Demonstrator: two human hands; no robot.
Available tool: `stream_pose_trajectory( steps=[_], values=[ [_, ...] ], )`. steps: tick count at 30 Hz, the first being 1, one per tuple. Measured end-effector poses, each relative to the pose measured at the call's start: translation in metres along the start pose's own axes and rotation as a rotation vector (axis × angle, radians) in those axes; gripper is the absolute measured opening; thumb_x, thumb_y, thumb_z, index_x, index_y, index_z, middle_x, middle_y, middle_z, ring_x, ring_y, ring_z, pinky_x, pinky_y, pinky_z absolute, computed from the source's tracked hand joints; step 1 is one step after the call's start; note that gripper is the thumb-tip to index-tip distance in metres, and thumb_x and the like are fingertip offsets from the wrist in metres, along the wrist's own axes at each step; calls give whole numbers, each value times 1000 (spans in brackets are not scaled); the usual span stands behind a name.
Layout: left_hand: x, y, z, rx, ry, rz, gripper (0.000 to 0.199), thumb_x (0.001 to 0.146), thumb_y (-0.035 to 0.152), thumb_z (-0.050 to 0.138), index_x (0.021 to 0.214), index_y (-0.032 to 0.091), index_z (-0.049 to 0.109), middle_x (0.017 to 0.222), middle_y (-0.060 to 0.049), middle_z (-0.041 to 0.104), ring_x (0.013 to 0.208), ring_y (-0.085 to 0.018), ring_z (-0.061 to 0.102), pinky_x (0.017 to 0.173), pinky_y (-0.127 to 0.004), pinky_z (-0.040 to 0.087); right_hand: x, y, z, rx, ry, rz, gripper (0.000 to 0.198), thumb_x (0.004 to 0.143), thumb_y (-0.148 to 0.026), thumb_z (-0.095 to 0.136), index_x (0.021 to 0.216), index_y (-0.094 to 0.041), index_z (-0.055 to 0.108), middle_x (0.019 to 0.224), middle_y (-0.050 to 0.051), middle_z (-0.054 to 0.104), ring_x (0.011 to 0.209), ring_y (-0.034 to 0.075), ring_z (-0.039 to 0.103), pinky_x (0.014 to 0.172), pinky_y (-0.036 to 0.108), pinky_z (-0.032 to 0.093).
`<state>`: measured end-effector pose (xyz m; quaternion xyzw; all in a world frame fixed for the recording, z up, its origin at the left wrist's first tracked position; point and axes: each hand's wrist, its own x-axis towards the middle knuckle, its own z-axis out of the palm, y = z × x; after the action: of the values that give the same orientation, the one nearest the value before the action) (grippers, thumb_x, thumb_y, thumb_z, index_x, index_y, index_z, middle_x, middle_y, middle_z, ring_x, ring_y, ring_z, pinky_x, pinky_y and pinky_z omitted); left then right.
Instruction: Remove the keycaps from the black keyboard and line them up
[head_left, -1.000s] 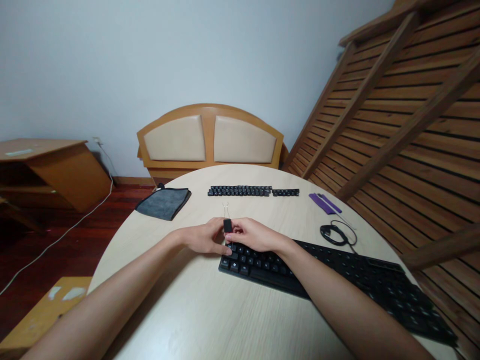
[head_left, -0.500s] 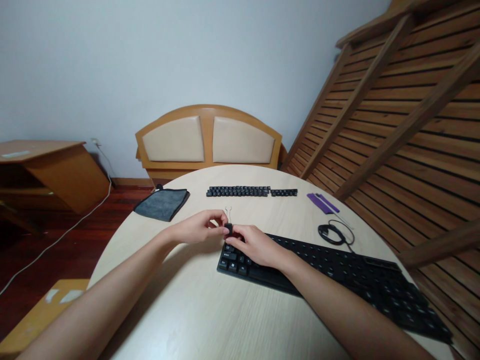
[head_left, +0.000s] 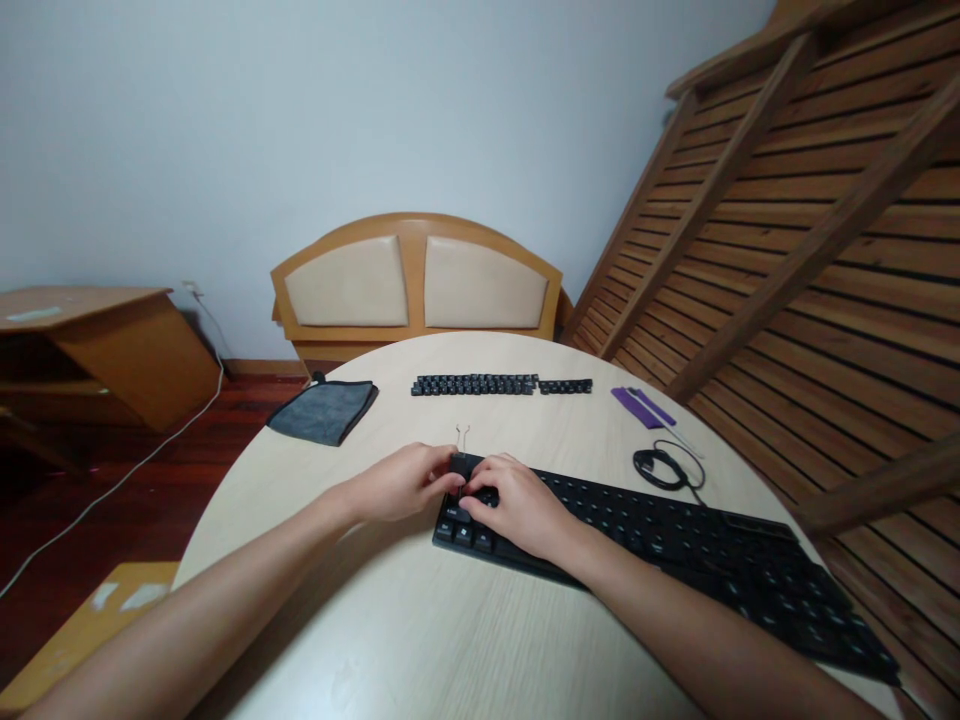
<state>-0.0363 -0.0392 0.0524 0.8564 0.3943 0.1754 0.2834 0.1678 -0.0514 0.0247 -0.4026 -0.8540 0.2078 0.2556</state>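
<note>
My left hand (head_left: pixel 414 482) is closed, thumb and fingers pinched over the left end of a black keyboard (head_left: pixel 652 545). Two thin hooked wires of a keycap puller (head_left: pixel 462 438) rise just beyond these fingertips; its lower part is hidden. Against the left fingertips, my right hand (head_left: pixel 517 503) is bent over the keyboard with its fingers pinched together. Whatever sits between the right fingertips is too small and covered to make out. Several keycaps (head_left: pixel 463 534) are seated at the keyboard's near left corner, while much of the rest shows bare key stems.
Loose black keycaps stand in rows (head_left: pixel 476 385) at the back of the round table (head_left: pixel 360 620), with a shorter group (head_left: pixel 565 386) beside them. A grey cloth (head_left: pixel 322 411) lies left. Purple strips (head_left: pixel 643 407) and a coiled cable (head_left: pixel 663 467) lie right.
Both hands have come down and nearer, onto the left end of the keyboard. The small black piece that showed between my fingertips is now out of sight. The puller's wires have lowered slightly.
</note>
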Motion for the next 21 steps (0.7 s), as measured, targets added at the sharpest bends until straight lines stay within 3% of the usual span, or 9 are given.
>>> stream_pose_trajectory(
  steps=[4, 16, 21],
  values=[
    [-9, -4, 14, -74, 126, -64, 24, 95, 34, 46, 87, 16, 59, 77, -4, 66, 68, -16, 59, 59, -25, 42, -2, 2, 2, 20, 31, -1, 11, 83, -30, 68, 86, -21, 74, 94, 6, 67, 93, 20, 59, 85, 33, 45],
    [-17, -2, 38, -360, 317, -140, 25, 94, 39, 49, 87, 17, 58, 79, -4, 66, 75, -19, 63, 68, -27, 50, -6, 0, 6, -12, 41, -51, 12, 86, -31, 67, 89, -20, 70, 93, 5, 69, 94, 20, 59, 87, 33, 44],
    [-16, 3, 35, -600, 432, -185, 28, 92, 44, 52, 84, 17, 53, 76, -1, 62, 75, -18, 64, 72, -30, 54, -8, -3, 8, -14, 50, -19, 9, 87, -28, 66, 91, -19, 67, 95, 5, 69, 95, 20, 61, 86, 32, 45]
  ],
)
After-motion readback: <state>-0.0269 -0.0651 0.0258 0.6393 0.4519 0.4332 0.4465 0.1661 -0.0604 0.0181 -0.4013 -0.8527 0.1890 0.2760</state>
